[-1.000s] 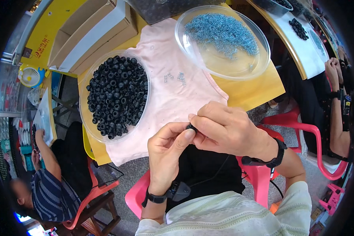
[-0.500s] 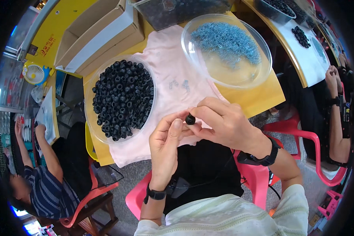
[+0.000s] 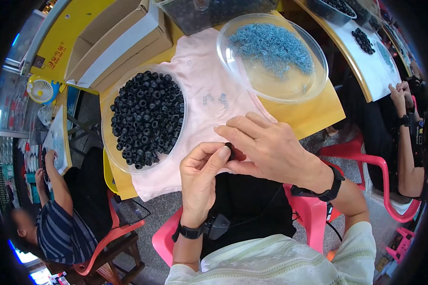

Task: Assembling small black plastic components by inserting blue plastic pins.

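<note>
My left hand (image 3: 199,173) pinches a small round black plastic piece (image 3: 230,150) between thumb and fingers, above the near edge of the pink cloth (image 3: 202,61). Beside it is my right hand (image 3: 266,149), its index finger lifted away and its thumb close under the piece; whether a fingertip touches it is partly hidden. To the left, a clear round tray (image 3: 110,154) holds a heap of similar black pieces (image 3: 147,116) with holes. A few tiny bluish pieces (image 3: 223,99) lie on the cloth beyond my hands.
At the far right of the cloth stands a clear round tray (image 3: 326,71) of small bluish pieces (image 3: 271,45). A cardboard box (image 3: 121,47) and a dark clear-walled bin (image 3: 214,16) stand at the back. People sit at tables on both sides; a pink chair (image 3: 380,166) is on the right.
My right index finger has lifted off the black piece and the right hand has opened a little. The left thumb now covers more of the piece.
</note>
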A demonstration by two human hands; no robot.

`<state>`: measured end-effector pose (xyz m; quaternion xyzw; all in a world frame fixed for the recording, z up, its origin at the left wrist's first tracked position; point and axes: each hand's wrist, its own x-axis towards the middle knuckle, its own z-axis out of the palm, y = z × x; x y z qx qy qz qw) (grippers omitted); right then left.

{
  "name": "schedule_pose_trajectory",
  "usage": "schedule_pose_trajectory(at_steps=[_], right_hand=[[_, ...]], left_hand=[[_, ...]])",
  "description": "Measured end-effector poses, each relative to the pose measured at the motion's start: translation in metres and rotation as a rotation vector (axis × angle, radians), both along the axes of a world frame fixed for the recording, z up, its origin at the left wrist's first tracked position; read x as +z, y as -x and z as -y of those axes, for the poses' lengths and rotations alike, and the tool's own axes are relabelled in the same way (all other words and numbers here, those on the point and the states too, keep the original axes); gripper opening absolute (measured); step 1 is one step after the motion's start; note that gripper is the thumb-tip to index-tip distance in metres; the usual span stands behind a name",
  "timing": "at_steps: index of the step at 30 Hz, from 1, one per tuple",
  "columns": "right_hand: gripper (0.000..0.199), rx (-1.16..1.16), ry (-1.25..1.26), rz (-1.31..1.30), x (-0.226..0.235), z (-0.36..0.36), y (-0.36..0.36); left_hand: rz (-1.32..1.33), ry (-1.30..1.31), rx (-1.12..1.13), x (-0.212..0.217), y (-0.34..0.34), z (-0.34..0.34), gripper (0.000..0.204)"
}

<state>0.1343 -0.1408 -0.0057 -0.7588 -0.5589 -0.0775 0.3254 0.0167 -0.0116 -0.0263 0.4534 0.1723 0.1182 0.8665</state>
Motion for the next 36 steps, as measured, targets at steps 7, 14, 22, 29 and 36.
schedule_pose_trajectory(at_steps=[7,14,22,29,36], right_hand=[[0.044,0.020,0.091,0.093,-0.004,-0.002,0.003],[0.041,0.055,0.103,0.079,-0.005,0.000,0.003],[0.035,0.088,0.069,0.038,-0.012,0.001,-0.002],[0.031,0.190,0.125,-0.015,-0.024,0.007,0.003],[0.024,0.145,0.041,-0.065,-0.015,0.007,0.008]], left_hand=[[-0.127,-0.078,-0.039,0.007,-0.002,-0.003,0.011],[-0.039,-0.052,-0.114,-0.001,0.001,-0.011,0.017],[-0.051,0.049,-0.179,0.000,0.006,0.005,0.028],[-0.117,0.010,-0.235,-0.006,0.018,0.007,0.031],[-0.115,-0.114,-0.233,0.011,0.020,0.007,0.036]])
